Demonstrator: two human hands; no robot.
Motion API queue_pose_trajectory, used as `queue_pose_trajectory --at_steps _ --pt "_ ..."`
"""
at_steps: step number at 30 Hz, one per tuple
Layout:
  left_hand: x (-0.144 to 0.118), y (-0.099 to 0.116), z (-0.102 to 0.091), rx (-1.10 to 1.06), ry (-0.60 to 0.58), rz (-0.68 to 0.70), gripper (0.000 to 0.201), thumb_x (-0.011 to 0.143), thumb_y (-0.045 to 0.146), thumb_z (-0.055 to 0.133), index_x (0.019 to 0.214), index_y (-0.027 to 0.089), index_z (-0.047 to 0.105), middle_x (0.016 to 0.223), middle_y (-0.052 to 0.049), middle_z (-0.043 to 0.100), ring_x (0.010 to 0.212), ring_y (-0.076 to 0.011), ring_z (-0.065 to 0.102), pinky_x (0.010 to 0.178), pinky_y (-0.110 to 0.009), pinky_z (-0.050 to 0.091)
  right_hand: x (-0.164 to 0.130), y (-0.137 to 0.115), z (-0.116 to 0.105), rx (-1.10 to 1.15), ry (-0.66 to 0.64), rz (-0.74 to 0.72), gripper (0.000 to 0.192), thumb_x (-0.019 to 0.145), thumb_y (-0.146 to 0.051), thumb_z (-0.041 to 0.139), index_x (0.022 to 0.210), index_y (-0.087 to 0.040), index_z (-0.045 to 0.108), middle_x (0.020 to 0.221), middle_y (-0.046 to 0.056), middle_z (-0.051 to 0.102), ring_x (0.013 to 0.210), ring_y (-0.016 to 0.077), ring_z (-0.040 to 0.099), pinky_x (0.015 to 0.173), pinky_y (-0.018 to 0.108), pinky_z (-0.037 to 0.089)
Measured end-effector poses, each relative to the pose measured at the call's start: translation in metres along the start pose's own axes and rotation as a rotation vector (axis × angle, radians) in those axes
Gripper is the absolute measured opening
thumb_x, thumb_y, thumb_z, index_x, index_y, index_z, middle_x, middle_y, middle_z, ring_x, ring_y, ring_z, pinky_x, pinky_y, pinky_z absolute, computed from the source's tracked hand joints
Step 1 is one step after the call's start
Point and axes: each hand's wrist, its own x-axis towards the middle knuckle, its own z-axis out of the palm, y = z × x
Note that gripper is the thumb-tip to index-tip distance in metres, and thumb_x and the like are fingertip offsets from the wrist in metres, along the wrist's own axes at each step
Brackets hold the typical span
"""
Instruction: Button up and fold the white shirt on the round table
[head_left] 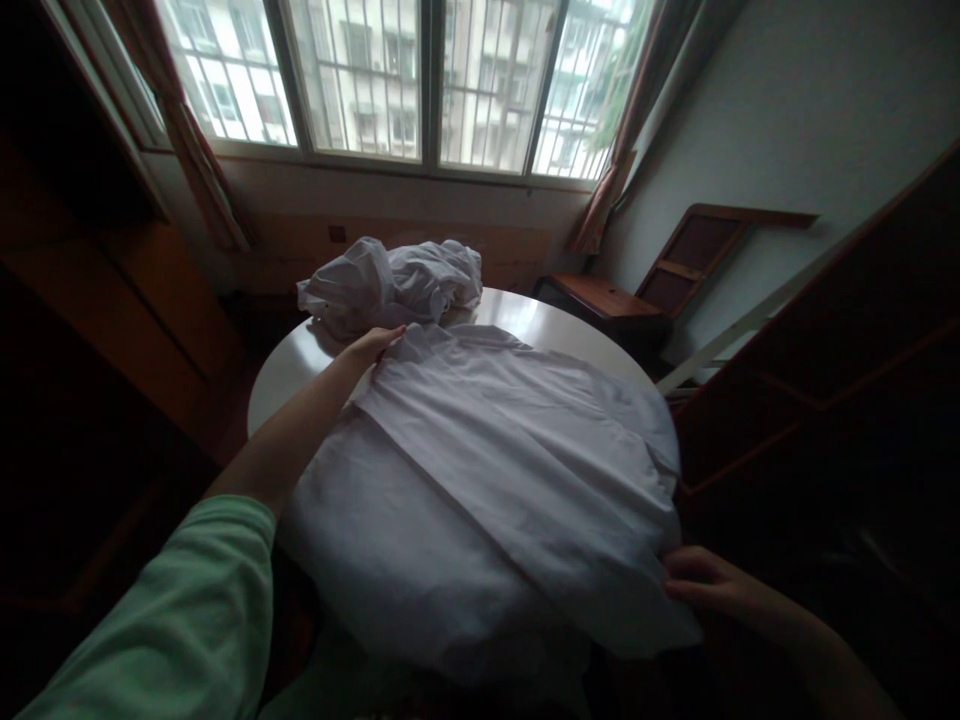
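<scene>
1. Green sleeve (172, 620) fills the near left corner, and from it the bare forearm runs out across the round white table (292, 365).
2. At the far end of that arm, the left hand (373, 345) lies with fingers stretched flat, pressing on the top corner of the white shirt (487, 450); it pins the cloth rather than gripping it.
3. Low on the right, the right hand (701, 580) has its fingers curled at the shirt's near edge, touching the hem; whether the cloth is actually pinched I cannot tell in the dim light.
4. Spread over most of the tabletop, the shirt has one panel folded across the middle, and its lower part droops over the near rim.
5. No label, brand or writing can be read on the cloth or anywhere else.
6. Just beyond the left hand sits a crumpled pile of white clothes (394, 280), at the table's far edge and close to the shirt's top.
7. Behind the table are a barred window (420, 80) and curtains (191, 140); a small wooden side table (600, 298) stands to the right, by the wall.
</scene>
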Motion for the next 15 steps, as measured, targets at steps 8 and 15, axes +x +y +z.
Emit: queue_pose_trajectory --at_steps 8,15 --pt "0.02 -0.011 0.019 0.128 0.229 0.055 0.03 0.067 0.035 0.07 0.081 0.009 0.066 0.063 -0.007 0.065 0.063 -0.0178 0.06 0.056 -0.024 0.045 -0.004 0.001 -0.002 0.023 -0.062 -0.03 0.056 0.048 -0.064 0.073 0.079 -0.017 0.073 0.088 0.008 0.07 0.092 0.033 0.062 0.084 0.04 0.05" --pt "0.04 -0.019 0.023 0.316 0.358 0.107 0.038 0.07 0.024 0.063 0.104 0.006 0.062 0.105 -0.017 0.065 0.101 -0.0259 0.059 0.078 -0.028 0.046 -0.005 -0.008 -0.003 -0.037 -0.124 -0.043 0.056 0.047 -0.064 0.073 0.076 -0.017 0.072 0.086 0.008 0.069 0.089 0.0317 0.061 0.083 0.041 0.049"
